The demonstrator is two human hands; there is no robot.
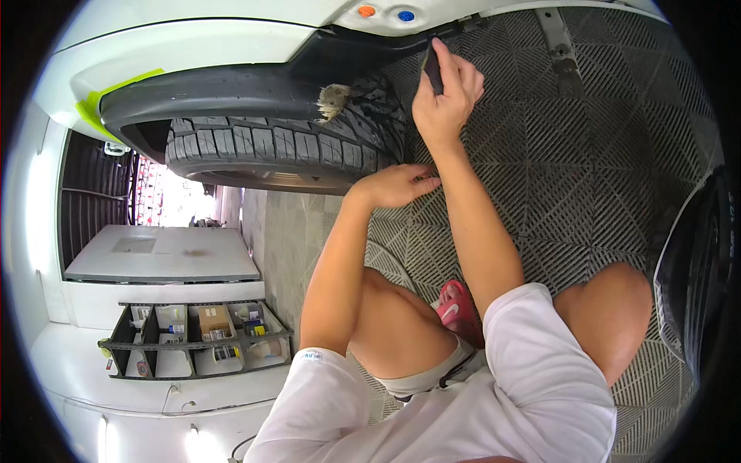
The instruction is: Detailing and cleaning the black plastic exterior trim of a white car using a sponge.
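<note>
My right hand (448, 104) grips a dark flat pad (433, 72) near the black lower trim (359, 51) of a white car; whether the pad's tip touches the trim cannot be told. Beside the tyre (272, 142), my left hand (395, 186) is held low with thumb and fingers apart, nothing visible in it. The black wheel-arch moulding (231, 87) curves over the tyre. A pale, ragged patch (333, 102) shows at its lower end. Yellow-green masking tape (116, 92) runs along the white panel's edge at the arch.
Ribbed grey floor tiles (556, 202) lie under me. A metal strip (558, 52) is at the upper right, a dark glossy curved object (697, 272) at the right rim. An orange disc (366, 11) and a blue disc (406, 16) sit on white bodywork. Wall shelves (197, 345) hold boxes.
</note>
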